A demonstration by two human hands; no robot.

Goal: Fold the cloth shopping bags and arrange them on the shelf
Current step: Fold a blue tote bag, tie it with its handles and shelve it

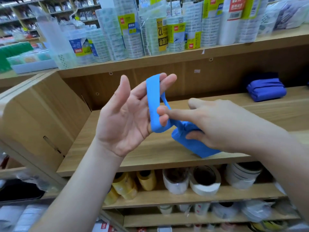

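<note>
A light blue cloth bag, folded into a small bundle, sits just above the middle wooden shelf. Its long strap runs up and loops round the straight fingers of my left hand, which is raised palm up. My right hand grips the bundle from above, thumb against its side, and its stretched index finger touches the strap. A dark blue bag, folded and wrapped, lies at the right rear of the same shelf.
Stacks of clear tape rolls fill the shelf above. White and yellow tape rolls stand on the shelf below. A wooden side panel closes the shelf on the left. Bare shelf board lies between the two bags.
</note>
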